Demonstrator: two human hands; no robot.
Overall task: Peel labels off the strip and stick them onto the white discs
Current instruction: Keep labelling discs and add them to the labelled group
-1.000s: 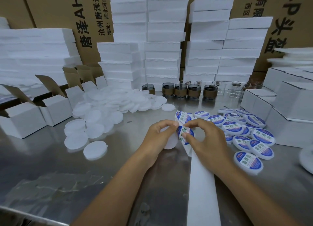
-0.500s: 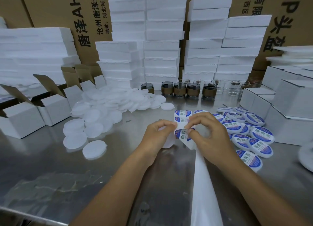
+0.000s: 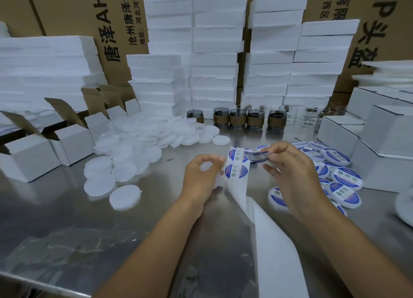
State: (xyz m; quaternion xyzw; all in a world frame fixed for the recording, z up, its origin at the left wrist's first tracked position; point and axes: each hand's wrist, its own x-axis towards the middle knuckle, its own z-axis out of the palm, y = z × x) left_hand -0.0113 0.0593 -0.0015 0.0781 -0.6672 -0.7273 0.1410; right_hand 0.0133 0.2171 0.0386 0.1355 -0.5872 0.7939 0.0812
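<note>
Your left hand (image 3: 202,174) is curled around a white disc (image 3: 207,166), of which only slivers show between your fingers, and its fingertips sit at the left edge of the strip (image 3: 240,186). The strip stands up just right of that hand, between your two hands, with two blue-and-white labels on its upper end. Its bare white backing trails toward you over the metal surface (image 3: 67,208).

Your right hand (image 3: 288,170) pinches a label (image 3: 256,158) between thumb and forefinger. The label is curled and lifted off to the right, level with the top of the strip. You cannot tell whether its far end has fully left the backing.

The blank discs (image 3: 138,141) lie in a loose heap on the left, spreading toward the near left. The labelled discs (image 3: 346,179) lie in a cluster on the right, partly behind your right hand.

Open small boxes (image 3: 26,157) stand at the far left. Foam slabs (image 3: 212,74) are stacked along the back in front of brown cartons (image 3: 67,11). A row of glass cups (image 3: 252,117) stands at the foot of the stacks.
</note>
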